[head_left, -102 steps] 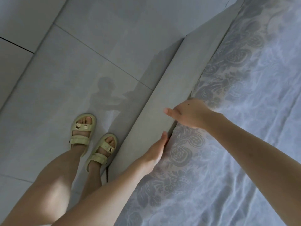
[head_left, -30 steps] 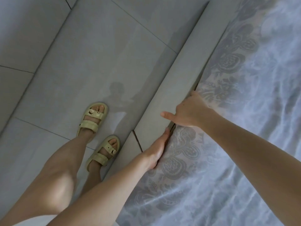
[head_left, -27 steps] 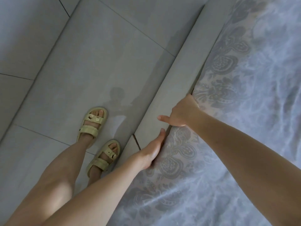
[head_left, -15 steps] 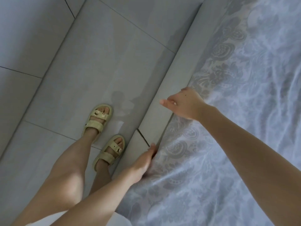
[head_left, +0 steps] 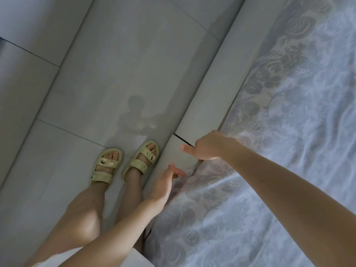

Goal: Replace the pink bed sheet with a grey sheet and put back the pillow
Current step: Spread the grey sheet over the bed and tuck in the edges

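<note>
Head view: the grey sheet (head_left: 279,180) covers the bed up to its near edge, beside the bed frame (head_left: 213,83). The left hand (head_left: 164,183), fingers loose, touches the sheet's edge. The right hand (head_left: 209,147) has its fingers hidden behind that edge, so I cannot tell whether it grips.

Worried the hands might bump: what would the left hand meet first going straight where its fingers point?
Probably the thumb of the right hand, just ahead of the left hand over the bed frame, though depth is unclear.

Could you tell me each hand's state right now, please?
Left hand: open, fingertips at the grey sheet edge.
Right hand: fingers hidden behind it, cannot tell.
</note>
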{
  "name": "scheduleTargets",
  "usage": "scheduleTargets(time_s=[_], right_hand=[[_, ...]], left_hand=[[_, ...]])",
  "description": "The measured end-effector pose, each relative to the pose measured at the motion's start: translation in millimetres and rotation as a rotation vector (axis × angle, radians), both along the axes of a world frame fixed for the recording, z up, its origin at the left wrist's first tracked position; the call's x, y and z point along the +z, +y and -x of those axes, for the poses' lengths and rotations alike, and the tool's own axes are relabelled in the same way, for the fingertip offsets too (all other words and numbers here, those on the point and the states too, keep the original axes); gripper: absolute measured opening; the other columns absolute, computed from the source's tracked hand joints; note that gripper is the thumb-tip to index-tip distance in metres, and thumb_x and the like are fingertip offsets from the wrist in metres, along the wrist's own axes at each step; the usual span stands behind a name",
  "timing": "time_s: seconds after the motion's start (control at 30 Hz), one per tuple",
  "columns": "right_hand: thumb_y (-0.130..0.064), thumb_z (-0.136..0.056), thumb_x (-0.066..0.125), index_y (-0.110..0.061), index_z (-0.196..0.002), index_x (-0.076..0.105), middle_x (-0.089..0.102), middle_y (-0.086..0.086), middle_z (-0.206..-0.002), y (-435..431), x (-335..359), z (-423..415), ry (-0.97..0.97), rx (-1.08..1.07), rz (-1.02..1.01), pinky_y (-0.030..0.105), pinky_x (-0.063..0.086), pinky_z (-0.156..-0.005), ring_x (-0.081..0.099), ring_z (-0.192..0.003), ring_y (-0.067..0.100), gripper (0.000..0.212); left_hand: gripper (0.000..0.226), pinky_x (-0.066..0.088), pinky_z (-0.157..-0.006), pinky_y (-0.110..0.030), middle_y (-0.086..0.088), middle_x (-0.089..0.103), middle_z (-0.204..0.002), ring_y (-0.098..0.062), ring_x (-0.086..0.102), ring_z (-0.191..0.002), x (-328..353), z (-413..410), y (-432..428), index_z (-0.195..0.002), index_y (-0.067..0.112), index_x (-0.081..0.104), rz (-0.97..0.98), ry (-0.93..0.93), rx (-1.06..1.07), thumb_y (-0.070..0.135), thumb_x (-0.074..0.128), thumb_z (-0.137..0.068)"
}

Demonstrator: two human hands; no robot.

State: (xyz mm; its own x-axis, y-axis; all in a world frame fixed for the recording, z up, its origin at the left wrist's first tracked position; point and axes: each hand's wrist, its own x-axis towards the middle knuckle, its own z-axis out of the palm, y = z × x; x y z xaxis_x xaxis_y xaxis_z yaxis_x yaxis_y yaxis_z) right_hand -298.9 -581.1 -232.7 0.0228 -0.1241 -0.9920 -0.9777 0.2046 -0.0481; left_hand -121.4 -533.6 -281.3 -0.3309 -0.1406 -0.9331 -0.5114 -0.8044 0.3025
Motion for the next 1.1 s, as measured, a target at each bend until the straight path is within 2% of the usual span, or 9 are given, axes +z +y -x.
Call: scheduleTargets(time_s=[0.1,0.2,0.27,0.5,0.67,0.8,0.97,1.03,1.1], right_hand=[[-0.065,-0.092,-0.001,-0.011,-0.103,0.071,0.06,0.001,-0.124,10,-13,-17,-0.033,-0.212,-0.208,0.036,0.029,-0.103,0.052,-0.118,0.022,0.091],[-0.066,-0.093,0.005,-0.011,-0.131,0.053,0.058,0.0,-0.128,20,-20,-37,-0.001,-0.276,-0.339,0.035,0.037,-0.097,0.053,-0.12,0.022,0.082],[-0.061,-0.096,0.007,-0.011,-0.142,0.039,0.052,0.004,-0.135,19,-26,-48,0.005,-0.242,-0.365,0.035,0.037,-0.1,0.051,-0.124,0.024,0.076],[-0.071,-0.089,0.007,-0.011,-0.142,0.04,0.036,0.007,-0.15,37,-14,-51,0.009,-0.14,-0.469,0.039,0.028,-0.112,0.037,-0.136,0.025,0.087],[-0.079,-0.083,0.006,-0.012,-0.105,0.071,0.04,0.006,-0.147,38,-4,-42,0.084,-0.168,-0.434,0.038,0.029,-0.106,0.039,-0.133,0.024,0.096],[-0.083,-0.08,0.008,-0.009,-0.109,0.066,0.044,0.008,-0.144,36,-19,-56,0.137,-0.16,-0.405,0.037,0.032,-0.099,0.044,-0.128,0.025,0.099],[-0.075,-0.087,0.007,-0.018,-0.149,0.027,0.029,0.006,-0.154,37,-18,-64,0.134,-0.098,-0.327,0.038,0.024,-0.109,0.031,-0.138,0.026,0.086],[-0.073,-0.088,0.004,-0.017,-0.144,0.038,0.036,0.008,-0.15,40,-15,-67,0.134,-0.084,-0.226,0.04,0.025,-0.109,0.035,-0.137,0.026,0.086],[-0.07,-0.09,0.002,-0.015,-0.102,0.063,0.064,0.009,-0.113,44,-10,-68,0.137,-0.075,0.041,0.039,0.037,-0.091,0.057,-0.113,0.027,0.083]], left_hand=[[0.061,0.035,-0.087,-0.021,0.002,0.068,-0.105,-0.01,0.057,-0.106,-4,-30,11,-0.085,0.011,0.071,-0.035,0.034,-0.091,0.046,0.024,-0.1],[0.055,0.045,-0.068,-0.007,-0.001,0.07,-0.102,0.0,0.065,-0.087,7,-43,16,-0.101,0.011,0.069,-0.119,0.104,-0.064,0.041,0.023,-0.102],[0.051,0.046,-0.069,-0.006,0.006,0.07,-0.104,0.006,0.064,-0.086,12,-48,21,-0.109,0.018,0.067,-0.169,0.15,-0.063,0.042,0.022,-0.102],[0.054,0.043,-0.104,-0.035,0.004,0.064,-0.121,-0.011,0.06,-0.113,14,-49,42,-0.12,0.036,0.058,-0.502,0.305,-0.043,0.065,0.022,-0.093],[0.077,0.043,-0.104,-0.043,-0.007,0.063,-0.125,-0.022,0.061,-0.114,-3,-47,86,-0.133,0.032,0.048,-0.746,0.25,0.011,0.079,0.051,-0.072],[0.062,0.041,-0.105,-0.036,0.005,0.06,-0.126,-0.012,0.058,-0.115,-16,-55,76,-0.127,0.042,0.051,-0.664,0.289,-0.058,0.078,0.027,-0.083],[0.076,0.047,-0.098,-0.04,-0.005,0.073,-0.098,-0.02,0.067,-0.096,0,-86,66,-0.099,0.016,0.071,-0.255,0.096,-0.115,0.068,0.016,-0.089],[0.065,0.045,-0.101,-0.039,0.003,0.072,-0.102,-0.012,0.065,-0.1,7,-99,71,-0.104,0.021,0.069,-0.062,0.116,0.018,0.064,0.023,-0.087],[0.054,0.041,-0.105,-0.036,0.01,0.068,-0.111,-0.005,0.061,-0.107,12,-103,78,-0.109,0.03,0.066,-0.052,0.193,0.003,0.06,0.024,-0.092]])
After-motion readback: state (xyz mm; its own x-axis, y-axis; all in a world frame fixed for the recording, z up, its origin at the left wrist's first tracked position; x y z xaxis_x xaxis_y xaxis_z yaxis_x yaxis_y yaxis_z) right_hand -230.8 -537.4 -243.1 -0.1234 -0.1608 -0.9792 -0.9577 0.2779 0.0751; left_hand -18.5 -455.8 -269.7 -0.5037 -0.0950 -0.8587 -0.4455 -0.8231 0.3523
